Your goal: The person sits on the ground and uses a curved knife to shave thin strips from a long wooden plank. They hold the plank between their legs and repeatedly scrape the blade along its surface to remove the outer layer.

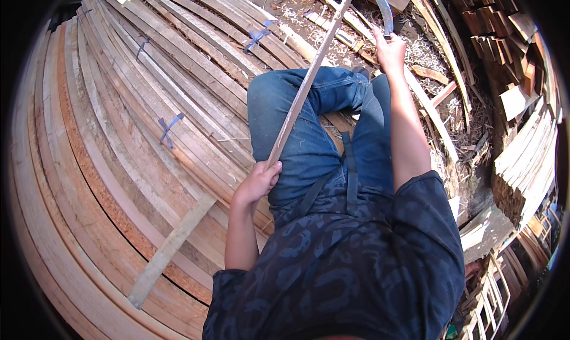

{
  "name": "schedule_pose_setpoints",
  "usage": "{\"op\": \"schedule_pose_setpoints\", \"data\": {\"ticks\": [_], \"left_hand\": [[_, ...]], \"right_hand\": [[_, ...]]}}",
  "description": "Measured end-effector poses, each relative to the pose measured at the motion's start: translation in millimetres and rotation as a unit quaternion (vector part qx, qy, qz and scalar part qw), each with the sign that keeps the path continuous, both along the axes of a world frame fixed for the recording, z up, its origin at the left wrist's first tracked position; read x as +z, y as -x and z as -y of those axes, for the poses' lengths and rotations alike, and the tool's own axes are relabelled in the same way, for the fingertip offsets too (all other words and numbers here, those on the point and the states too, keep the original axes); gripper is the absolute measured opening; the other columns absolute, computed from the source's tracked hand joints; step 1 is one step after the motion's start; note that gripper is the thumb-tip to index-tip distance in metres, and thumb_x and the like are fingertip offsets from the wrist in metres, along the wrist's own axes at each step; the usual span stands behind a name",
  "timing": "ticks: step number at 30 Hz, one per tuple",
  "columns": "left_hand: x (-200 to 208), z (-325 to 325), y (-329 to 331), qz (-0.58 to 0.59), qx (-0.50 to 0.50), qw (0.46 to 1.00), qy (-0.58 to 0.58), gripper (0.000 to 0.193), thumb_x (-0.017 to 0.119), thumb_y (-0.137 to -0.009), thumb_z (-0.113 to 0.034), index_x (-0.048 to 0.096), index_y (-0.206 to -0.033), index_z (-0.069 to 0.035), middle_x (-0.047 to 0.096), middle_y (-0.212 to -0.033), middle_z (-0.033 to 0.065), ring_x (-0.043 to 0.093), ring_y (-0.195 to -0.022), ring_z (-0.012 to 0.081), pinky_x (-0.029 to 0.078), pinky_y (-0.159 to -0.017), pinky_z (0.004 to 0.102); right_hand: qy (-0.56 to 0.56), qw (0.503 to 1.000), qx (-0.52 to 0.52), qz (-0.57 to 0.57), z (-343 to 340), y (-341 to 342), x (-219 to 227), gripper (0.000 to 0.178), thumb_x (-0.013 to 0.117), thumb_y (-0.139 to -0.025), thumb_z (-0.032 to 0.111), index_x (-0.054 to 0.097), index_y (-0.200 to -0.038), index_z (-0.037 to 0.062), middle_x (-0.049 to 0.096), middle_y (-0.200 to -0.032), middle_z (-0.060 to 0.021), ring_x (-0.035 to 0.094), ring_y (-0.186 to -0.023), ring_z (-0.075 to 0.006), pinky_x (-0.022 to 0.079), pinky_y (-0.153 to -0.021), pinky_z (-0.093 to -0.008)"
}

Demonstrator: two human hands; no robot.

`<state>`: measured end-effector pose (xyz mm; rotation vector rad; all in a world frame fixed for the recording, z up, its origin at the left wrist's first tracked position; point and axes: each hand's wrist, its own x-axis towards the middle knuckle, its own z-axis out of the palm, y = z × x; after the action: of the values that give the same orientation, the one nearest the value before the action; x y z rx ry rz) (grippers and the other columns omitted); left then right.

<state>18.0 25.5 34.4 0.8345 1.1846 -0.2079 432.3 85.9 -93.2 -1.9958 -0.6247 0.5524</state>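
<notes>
My left hand [260,183] is closed round the near end of a long, narrow wooden strip [306,82]. The strip slants up over my left thigh and runs out past the top edge of the view. On the right, with my arm stretched forward, my right hand [391,52] grips a sickle by its handle. The curved grey sickle blade [383,10] rises above that fist, its tip bending to the left, apart from the strip. The handle is mostly hidden by my fingers.
Long wooden planks [119,180] are stacked at my left, some bundled with blue ties [171,130]. A short batten [172,254] lies across them. Wood shavings [418,55] and offcuts litter the ground ahead. Stacked wood pieces [525,156] stand at the right.
</notes>
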Motion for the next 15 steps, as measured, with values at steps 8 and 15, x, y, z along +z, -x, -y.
{"op": "schedule_pose_setpoints", "data": {"ticks": [8,15], "left_hand": [[-3,5,-1,-0.009,-0.009,0.997,-0.073,0.034,0.052,-0.100,-0.031,0.045,-0.073,-0.011,0.039,-0.061,-0.0062,0.032,-0.048,0.0046,0.027,-0.042,0.0230],[-2,-1,2,0.001,0.015,1.000,0.007,0.032,0.051,-0.100,-0.030,0.046,-0.074,-0.012,0.036,-0.061,-0.0070,0.031,-0.050,0.0043,0.025,-0.043,0.0227]], "right_hand": [[0.128,0.945,0.244,-0.176,28,31,23,0.040,0.071,-0.087,0.042,0.066,-0.075,0.0036,0.052,-0.051,0.0006,0.048,-0.042,-0.0084,0.037,-0.041,-0.0281],[-0.070,0.959,-0.028,-0.273,10,6,1,0.032,0.065,-0.094,0.031,0.048,-0.081,0.0074,0.044,-0.053,0.0023,0.045,-0.039,-0.0087,0.039,-0.036,-0.0254]]}}
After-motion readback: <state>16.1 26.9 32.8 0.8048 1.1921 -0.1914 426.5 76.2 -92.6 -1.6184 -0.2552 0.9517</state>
